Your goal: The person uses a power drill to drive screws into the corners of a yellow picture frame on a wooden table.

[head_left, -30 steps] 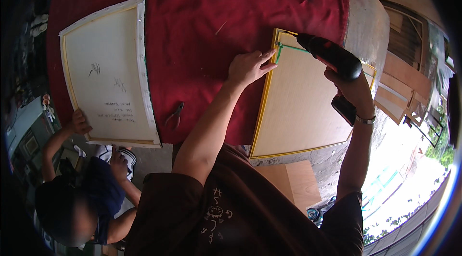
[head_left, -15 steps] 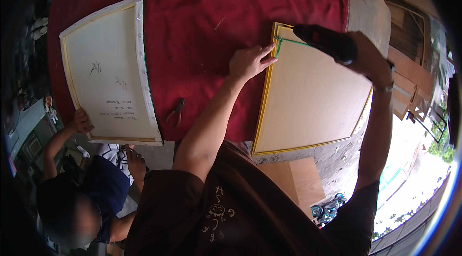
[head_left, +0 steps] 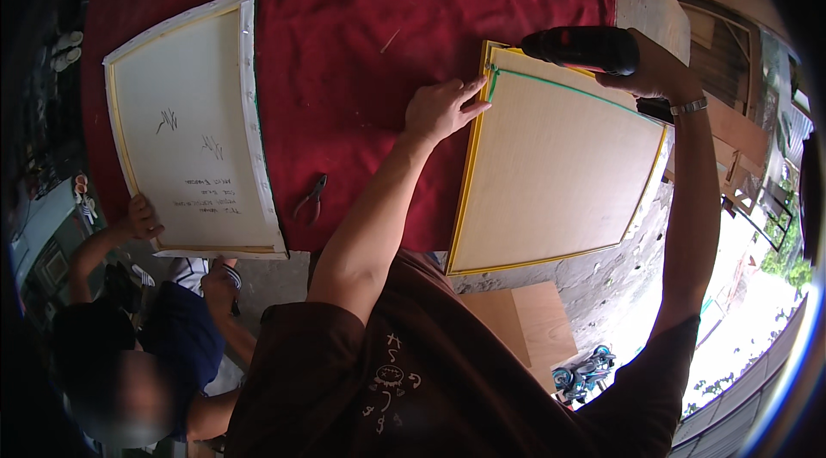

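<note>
A picture frame [head_left: 555, 174] with a yellow edge and a pale backing board lies face down at the right of the table. A green cord [head_left: 572, 89] is knotted near its far left corner and runs across the far part of the board. My left hand [head_left: 437, 112] rests at the frame's left edge, fingers stretched out and touching it by that corner. Gripped in my right hand [head_left: 661, 69] is a black cordless drill [head_left: 581, 49], held nearly level with its nose at the frame's far edge, close to the corner. The nose's tip and any screw there are hard to make out.
Red cloth [head_left: 344, 53] covers the table. Pliers [head_left: 311, 200] lie on it, left of my left forearm. A stretched canvas [head_left: 185, 131] lies back up at the left, where a co-worker's hand [head_left: 142, 219] holds its near corner. Wooden boards [head_left: 525, 324] stand below the table.
My right hand has raised the back of the drill, bringing it from a slant to nearly level. My left hand stays at the frame. The co-worker's other hand has shifted slightly.
</note>
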`<state>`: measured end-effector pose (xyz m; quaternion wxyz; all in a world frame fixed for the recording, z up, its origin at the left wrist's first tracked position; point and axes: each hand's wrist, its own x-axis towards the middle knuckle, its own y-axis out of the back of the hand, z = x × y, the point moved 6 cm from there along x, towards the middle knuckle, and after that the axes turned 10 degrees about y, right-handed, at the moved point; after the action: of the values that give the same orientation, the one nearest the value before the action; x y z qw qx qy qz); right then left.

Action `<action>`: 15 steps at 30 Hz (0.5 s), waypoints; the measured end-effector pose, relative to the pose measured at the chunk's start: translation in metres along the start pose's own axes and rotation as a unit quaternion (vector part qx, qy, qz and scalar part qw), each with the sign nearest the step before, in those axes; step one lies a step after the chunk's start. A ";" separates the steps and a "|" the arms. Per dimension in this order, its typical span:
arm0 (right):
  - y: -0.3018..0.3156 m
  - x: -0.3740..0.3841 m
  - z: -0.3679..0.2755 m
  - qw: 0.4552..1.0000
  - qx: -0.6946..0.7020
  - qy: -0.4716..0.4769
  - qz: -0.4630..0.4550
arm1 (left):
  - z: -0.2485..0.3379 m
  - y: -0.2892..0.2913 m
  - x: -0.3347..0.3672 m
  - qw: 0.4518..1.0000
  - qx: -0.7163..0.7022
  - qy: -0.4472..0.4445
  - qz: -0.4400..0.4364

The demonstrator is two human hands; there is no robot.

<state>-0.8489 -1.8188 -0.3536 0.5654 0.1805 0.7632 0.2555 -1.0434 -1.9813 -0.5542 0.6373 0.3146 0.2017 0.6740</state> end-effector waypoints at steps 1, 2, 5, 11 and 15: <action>0.000 -0.001 -0.001 1.000 0.001 -0.003 0.003 | 0.000 0.001 0.000 1.000 0.001 -0.005 0.010; 0.000 -0.002 -0.001 1.000 0.003 -0.007 0.006 | 0.000 0.001 0.000 1.000 0.001 -0.011 0.019; 0.001 -0.004 -0.004 1.000 -0.030 0.000 0.007 | 0.001 0.001 0.001 1.000 -0.005 -0.017 0.019; 0.003 -0.005 -0.011 0.995 -0.089 0.027 0.024 | -0.001 -0.002 0.000 1.000 -0.004 -0.003 0.000; 0.002 -0.006 -0.006 0.997 -0.067 0.030 0.031 | -0.001 -0.001 0.000 1.000 -0.006 -0.006 0.008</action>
<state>-0.8526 -1.8217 -0.3465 0.5451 0.1581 0.7547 0.3291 -1.0436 -1.9811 -0.5558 0.6353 0.3167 0.1915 0.6779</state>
